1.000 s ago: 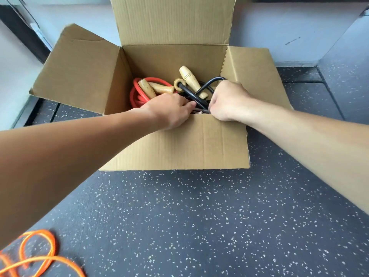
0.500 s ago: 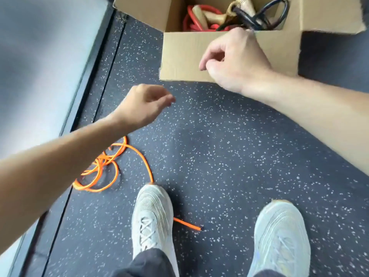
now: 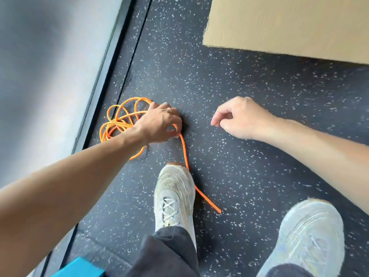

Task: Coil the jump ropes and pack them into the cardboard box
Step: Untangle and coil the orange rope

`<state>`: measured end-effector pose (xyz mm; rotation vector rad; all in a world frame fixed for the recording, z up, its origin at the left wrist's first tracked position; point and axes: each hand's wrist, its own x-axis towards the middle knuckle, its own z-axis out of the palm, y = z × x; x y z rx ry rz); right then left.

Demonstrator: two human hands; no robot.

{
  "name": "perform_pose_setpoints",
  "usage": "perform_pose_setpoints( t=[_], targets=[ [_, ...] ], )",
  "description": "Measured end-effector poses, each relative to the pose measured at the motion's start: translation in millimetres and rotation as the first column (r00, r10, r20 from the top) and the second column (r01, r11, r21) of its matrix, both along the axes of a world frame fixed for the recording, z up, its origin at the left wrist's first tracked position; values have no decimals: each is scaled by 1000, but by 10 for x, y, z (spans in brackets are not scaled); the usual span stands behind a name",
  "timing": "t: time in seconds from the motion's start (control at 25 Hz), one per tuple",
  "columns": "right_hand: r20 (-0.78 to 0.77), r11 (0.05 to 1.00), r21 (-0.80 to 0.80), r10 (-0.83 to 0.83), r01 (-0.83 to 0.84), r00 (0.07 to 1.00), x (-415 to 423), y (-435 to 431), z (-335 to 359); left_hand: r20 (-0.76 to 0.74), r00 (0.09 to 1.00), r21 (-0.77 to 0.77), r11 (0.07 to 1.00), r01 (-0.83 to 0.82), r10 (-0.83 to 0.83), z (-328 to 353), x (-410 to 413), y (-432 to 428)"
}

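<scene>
While right hand point(image 3: 241, 118) hovers apart, left hand point(image 3: 157, 124) fingers point(image 3: 176, 116) pinch orange rope point(image 3: 184, 150).

The jump rope point(image 3: 117, 123) is bright orange. The floor point(image 3: 239, 176) is dark charcoal, flecked all over with small white speckles. The cardboard box point(image 3: 289, 27) is plain tan. Both shoes point(image 3: 173, 194) are pale grey-white mesh with white laces point(image 3: 169, 210); the trousers point(image 3: 169, 252) are dark grey. A corner of something bright blue point(image 3: 79, 268) shows at bottom left.
</scene>
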<state>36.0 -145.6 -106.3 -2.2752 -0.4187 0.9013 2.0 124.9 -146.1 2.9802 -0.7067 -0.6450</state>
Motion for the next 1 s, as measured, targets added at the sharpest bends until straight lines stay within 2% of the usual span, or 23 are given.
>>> perform_pose_setpoints(
  t=[0.08, 0.16, 0.28, 0.36, 0.44, 0.48, 0.56, 0.64, 0.76, 0.8, 0.88, 1.0],
  targets=[
    [-36, 1000, -2, -16, 16, 999, -43, 85, -79, 1, 999, -90, 995, -44, 45, -15, 77, -43],
    [-80, 998, -13, -59, 58, 995, -88, 197, -145, -37, 970, -260, 935, -242, 241, 23, 145, -248],
    [-11, 985, -59, -162, 162, 987, -67, 216, -136, -92, 874, -503, 735, -454, 478, 182, 317, -695],
    [110, 954, 19, -300, 300, 947, -1, 85, 42, -216, 825, -633, 568, -526, 523, 366, 417, -942],
    [129, 917, 87, -399, 390, 908, 82, -143, 330, -310, 830, -712, 466, -526, 463, 622, 487, -1104],
    [57, 886, 143, -452, 440, 890, 106, -274, 540, -322, 852, -746, 444, -496, 412, 779, 504, -1155],
    [-200, 776, 312, -510, 548, 837, 121, -506, 1109, -301, 899, -817, 400, -416, 319, 1170, 508, -1255],
    [-355, 677, 437, -475, 592, 805, 63, -601, 1792, -255, 922, -870, 347, -351, 292, 1651, 434, -1332],
    [-437, 592, 556, -388, 583, 811, -148, -475, 2775, -156, 946, -932, 274, -237, 285, 2533, 261, -1462],
    [-442, 559, 607, -353, 565, 824, -239, -404, 3114, -147, 950, -948, 235, -215, 276, 2872, 200, -1482],
    [-389, 517, 687, -332, 510, 860, -450, -266, 3758, -225, 946, -958, 124, -259, 232, 3573, 34, -1498],
    [-238, 420, 798, -441, 433, 866, -762, -123, 4484, -477, 869, -873, 42, -485, 132, 4493, -353, -1419]
  ],
)
